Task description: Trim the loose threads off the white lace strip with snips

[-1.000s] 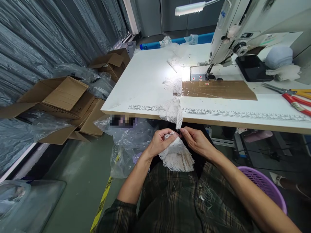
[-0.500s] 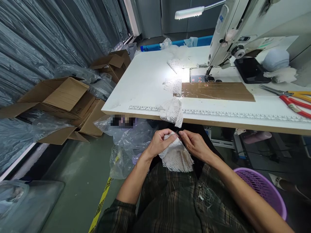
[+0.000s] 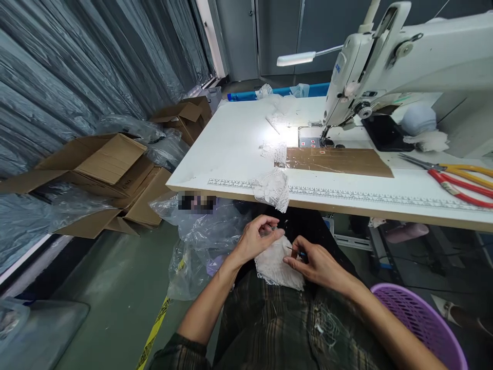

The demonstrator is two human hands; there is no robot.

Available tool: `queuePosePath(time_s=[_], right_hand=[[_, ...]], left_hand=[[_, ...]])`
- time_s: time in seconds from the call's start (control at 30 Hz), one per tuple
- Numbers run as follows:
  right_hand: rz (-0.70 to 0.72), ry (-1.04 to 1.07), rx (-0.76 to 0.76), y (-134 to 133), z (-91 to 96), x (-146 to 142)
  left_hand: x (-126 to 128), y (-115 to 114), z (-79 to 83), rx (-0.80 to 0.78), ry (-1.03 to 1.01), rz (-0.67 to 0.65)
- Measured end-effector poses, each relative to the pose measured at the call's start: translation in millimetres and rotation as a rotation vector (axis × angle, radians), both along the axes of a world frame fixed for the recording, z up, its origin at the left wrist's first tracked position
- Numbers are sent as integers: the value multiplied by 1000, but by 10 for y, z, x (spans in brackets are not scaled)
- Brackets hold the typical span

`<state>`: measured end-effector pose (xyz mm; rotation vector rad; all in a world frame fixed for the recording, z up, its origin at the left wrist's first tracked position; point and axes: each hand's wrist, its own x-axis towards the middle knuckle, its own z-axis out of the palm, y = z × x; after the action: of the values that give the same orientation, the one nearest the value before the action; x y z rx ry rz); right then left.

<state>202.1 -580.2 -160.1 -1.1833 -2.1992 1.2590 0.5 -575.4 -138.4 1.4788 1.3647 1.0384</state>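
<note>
Our left hand (image 3: 256, 239) pinches the white lace piece (image 3: 279, 264), which hangs just below it. Our right hand (image 3: 316, 262), beside the lace, is curled round a thin dark tool (image 3: 302, 254) (too small to ID). Ahead of both hands, second lace piece (image 3: 272, 187) overhangs the desk (image 3: 223, 139).
</note>
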Motion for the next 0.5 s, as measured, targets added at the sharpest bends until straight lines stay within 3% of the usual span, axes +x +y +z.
queuePosePath(time_s=[0.17,0.27,0.37,0.5], right_hand=[[-144,139,146,121,259,-26],[-200,276,210,193,440,-82],[-260,337,183,193,546,-142],[-269,274,55,58,557,-249]], left_hand=[[87,247,134,110,56,188],[146,274,243,229,184,193],[157,107,326,386,321,15],[156,-352,382,611,470,-304]])
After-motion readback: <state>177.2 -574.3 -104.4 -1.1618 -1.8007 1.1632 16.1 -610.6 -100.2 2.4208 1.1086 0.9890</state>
